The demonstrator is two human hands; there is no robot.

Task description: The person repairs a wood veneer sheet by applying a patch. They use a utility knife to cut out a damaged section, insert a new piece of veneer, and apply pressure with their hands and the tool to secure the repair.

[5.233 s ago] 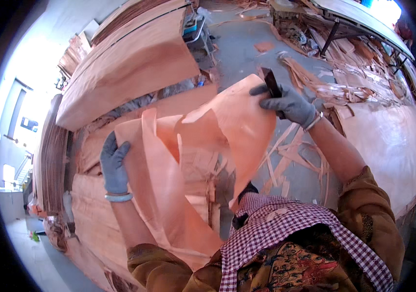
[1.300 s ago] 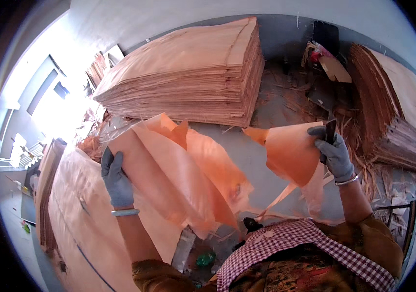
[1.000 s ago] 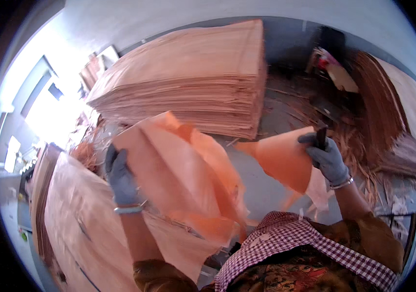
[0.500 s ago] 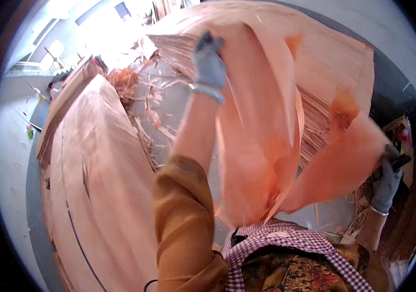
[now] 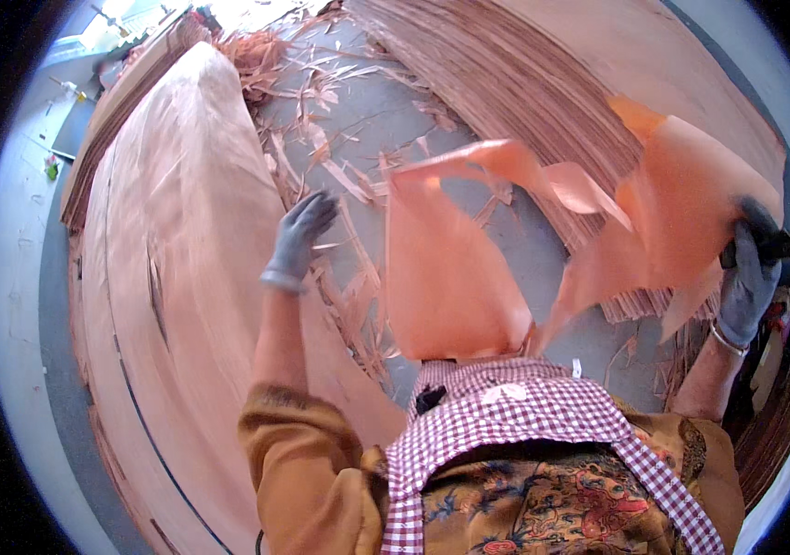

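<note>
My left hand [image 5: 300, 239], in a grey glove with dark fingertips, is empty, its fingers stretched out over the edge of the left veneer stack [image 5: 191, 231]. On the right, my gloved right hand [image 5: 753, 277] grips a torn, orange-pink wood veneer sheet [image 5: 691, 199] by its edge. A dark flat object [image 5: 781, 246] juts out from the same hand; its kind is not clear. In front of my checked apron [image 5: 515, 396], another torn veneer piece [image 5: 450, 268] stands up, with a curling strip reaching toward the sheet on the right.
A thick, layered veneer stack [image 5: 506, 74] lies ahead to the right. Veneer scraps [image 5: 321, 148] litter the grey floor between the stacks, with a heap of shavings [image 5: 251, 55] farther off. Dark layered edges [image 5: 778, 425] show at the lower right.
My left hand has let go of the large veneer sheet and come down to the left. That sheet has dropped toward the apron. My right hand, still gripping veneer, has risen slightly.
</note>
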